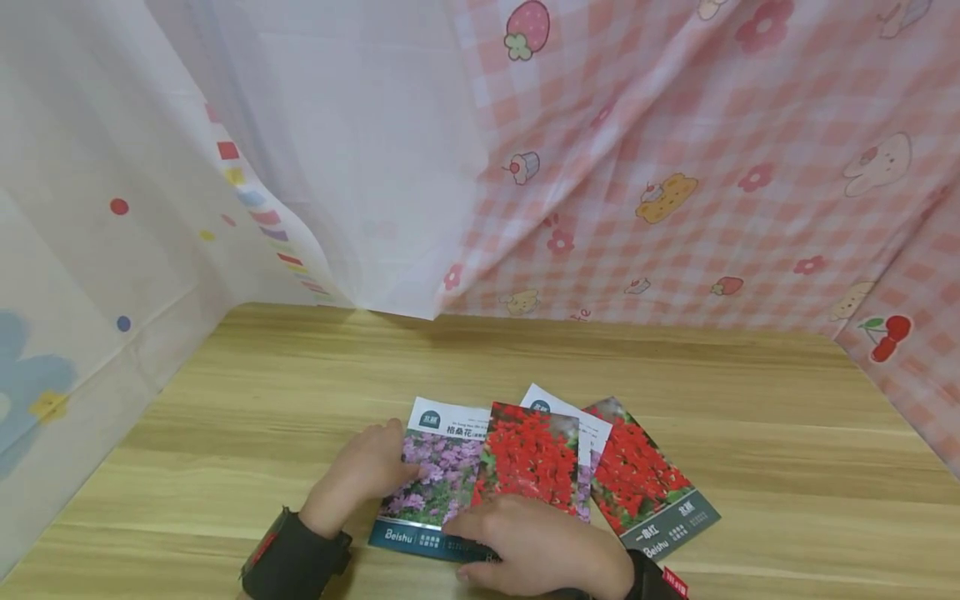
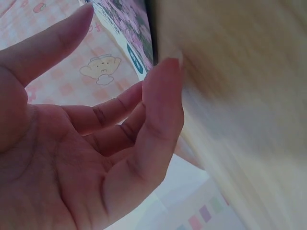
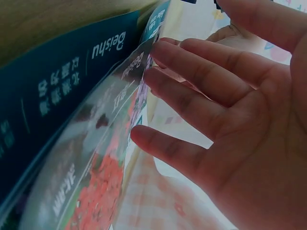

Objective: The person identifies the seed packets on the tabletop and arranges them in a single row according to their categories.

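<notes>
Several flower-picture packets lie overlapped on the wooden table. Leftmost is a purple-flower packet (image 1: 438, 479) with a white top and a teal bottom band. A red-flower packet (image 1: 531, 450) overlaps its right side. Behind that, another white-topped packet (image 1: 573, 414) is mostly hidden, and a second red-flower packet (image 1: 645, 479) lies tilted at the right. My left hand (image 1: 367, 467) is at the purple packet's left edge, thumb over its face and fingers loosely bent. Across the lower part of the middle red packet reaches my right hand (image 1: 536, 542), its fingers (image 3: 192, 100) extended with tips at the packets.
The wooden table (image 1: 300, 367) extends around the packets. A pink checked cloth (image 1: 675, 167) with cartoon prints hangs behind it, and a white cloth (image 1: 67, 250) with coloured dots hangs at the left. Dark bands (image 1: 296, 558) circle both wrists.
</notes>
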Available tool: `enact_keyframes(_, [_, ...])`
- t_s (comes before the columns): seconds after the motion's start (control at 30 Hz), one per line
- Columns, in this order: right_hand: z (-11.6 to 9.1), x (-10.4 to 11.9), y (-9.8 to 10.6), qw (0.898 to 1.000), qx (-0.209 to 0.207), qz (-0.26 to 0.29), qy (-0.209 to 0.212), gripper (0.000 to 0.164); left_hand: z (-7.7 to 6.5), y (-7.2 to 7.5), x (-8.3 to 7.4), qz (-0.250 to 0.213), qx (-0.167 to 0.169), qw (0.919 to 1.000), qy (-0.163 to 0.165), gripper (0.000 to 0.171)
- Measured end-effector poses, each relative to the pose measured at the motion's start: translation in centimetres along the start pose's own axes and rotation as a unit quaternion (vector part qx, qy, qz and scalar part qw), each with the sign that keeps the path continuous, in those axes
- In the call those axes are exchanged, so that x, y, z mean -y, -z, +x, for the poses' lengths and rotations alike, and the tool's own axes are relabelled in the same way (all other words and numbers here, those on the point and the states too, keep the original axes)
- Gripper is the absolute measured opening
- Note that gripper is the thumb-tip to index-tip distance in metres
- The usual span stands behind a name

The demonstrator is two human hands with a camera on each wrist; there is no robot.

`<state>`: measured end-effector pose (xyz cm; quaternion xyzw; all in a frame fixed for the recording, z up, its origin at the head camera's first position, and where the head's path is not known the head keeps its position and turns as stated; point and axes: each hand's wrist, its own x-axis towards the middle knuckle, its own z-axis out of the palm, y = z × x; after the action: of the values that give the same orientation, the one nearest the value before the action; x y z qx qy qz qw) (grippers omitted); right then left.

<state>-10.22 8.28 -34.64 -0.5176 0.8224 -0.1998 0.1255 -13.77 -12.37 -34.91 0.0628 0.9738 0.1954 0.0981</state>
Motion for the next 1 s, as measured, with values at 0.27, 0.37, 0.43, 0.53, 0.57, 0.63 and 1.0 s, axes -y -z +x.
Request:
enact_keyframes(0.27, [-0.13, -0.22, -0.37, 1.000, 0.015, -0.007, -0.006, 0.034, 0.05, -0.11, 0.05, -0.011, 0.004, 0.9999, 0.004, 0.043])
enact_keyframes(0.37, [-0.17, -0.28, -0.43, 1.000, 0.013, -0.005, -0.002, 0.034, 0.17, -0.18, 0.18, -0.013, 0.006, 0.9999, 0.003, 0.043])
enact_keyframes(0.43, [-0.18, -0.31, -0.42, 1.000, 0.014, 0.001, -0.003, 0.034, 0.23, -0.21, 0.25, -0.021, 0.007, 0.9998, 0.002, 0.043])
enact_keyframes(0.53, [-0.18, -0.34, -0.42, 1.000, 0.016, 0.005, -0.005, 0.034, 0.23, -0.13, 0.25, -0.037, 0.009, 0.9993, 0.005, 0.041])
enact_keyframes(0.57, [-0.19, -0.36, -0.45, 1.000, 0.016, 0.005, -0.006, 0.035, 0.21, -0.08, 0.24, -0.043, 0.008, 0.9991, 0.004, 0.039])
enact_keyframes(0.63, [-0.19, -0.38, -0.46, 1.000, 0.019, 0.006, -0.010, 0.035, 0.15, 0.06, 0.22, -0.055, 0.008, 0.9985, 0.005, 0.035])
enact_keyframes(1.0, [-0.25, -0.40, -0.41, 1.000, 0.015, -0.003, -0.011, 0.033, 0.05, 0.53, 0.39, -0.123, -0.004, 0.9924, 0.004, 0.025])
